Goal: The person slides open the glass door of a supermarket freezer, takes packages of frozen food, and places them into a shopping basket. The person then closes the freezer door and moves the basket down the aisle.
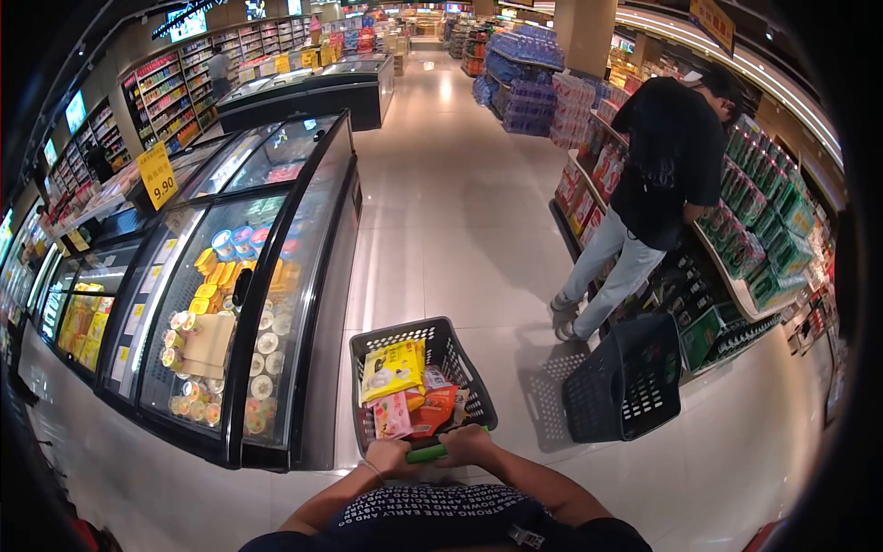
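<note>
In front of my body is a dark grey shopping basket with slotted walls. A green handle runs along its near side. My left hand is closed round the left part of that handle. On its right part my right hand is wrapped the same way. Inside the basket lie a yellow packet, a pink packet and an orange-red packet, partly overlapping. What lies beneath them is hidden.
A glass-topped freezer stands close on the left. To the right, a person in a black shirt leans toward shelves of green cans. Another dark basket stands near that person. A tiled aisle runs ahead between freezers and stacked bottle packs.
</note>
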